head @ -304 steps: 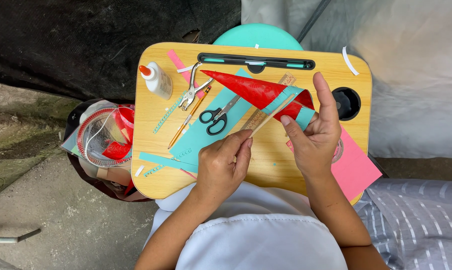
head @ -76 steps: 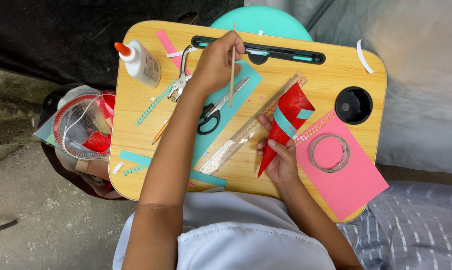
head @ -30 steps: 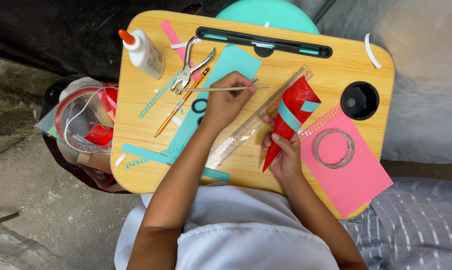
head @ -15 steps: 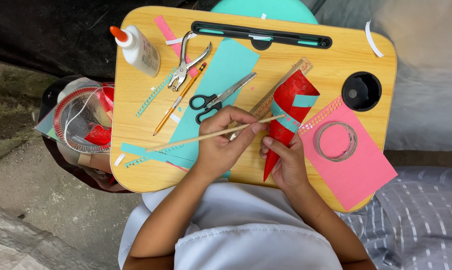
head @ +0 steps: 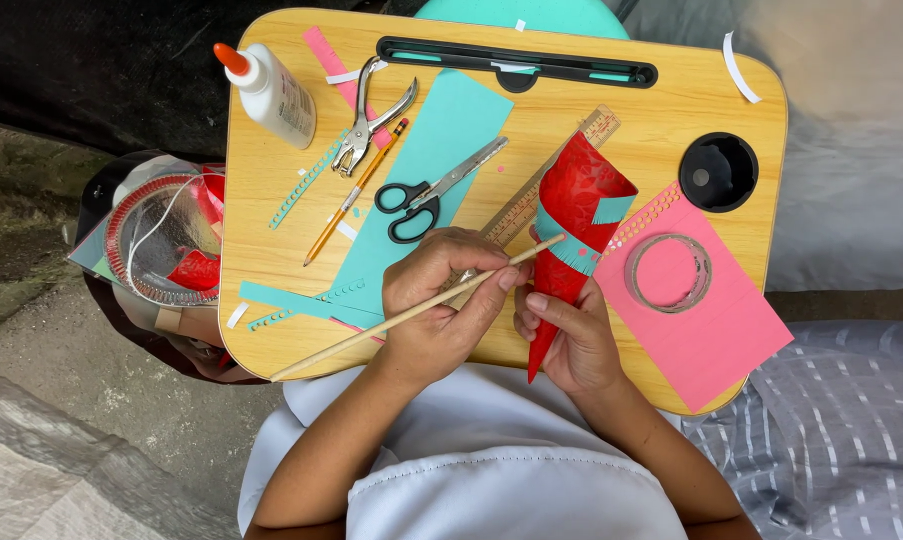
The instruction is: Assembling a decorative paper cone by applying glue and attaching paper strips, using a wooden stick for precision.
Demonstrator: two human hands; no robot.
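A red paper cone point(head: 575, 228) lies at the near middle of the wooden tabletop point(head: 272, 200). It is glossy red with a teal paper band wrapped around its upper half, and one teal tab sticks out at the mouth. Its long axis runs from the wide open mouth, which points away and slightly right, down to a sharp tip that hangs over the near edge toward the person.

The right hand point(head: 572, 335) pinches the cone's narrow lower part between thumb and fingers. The left hand point(head: 442, 305) is closed around a thin wooden stick point(head: 392, 322), whose far end touches the teal band; the stick slants down to the left, past the tabletop's edge.

A wooden ruler point(head: 532, 195) lies under the cone. Just right, a clear tape ring point(head: 669, 272) rests on pink paper point(head: 712, 340). Scissors point(head: 432, 190) lie on teal paper point(head: 442, 130). A round black cup hole point(head: 718, 172) sits in the right corner. Left of the tabletop, a clear round tub point(head: 162, 240) holds red scraps.
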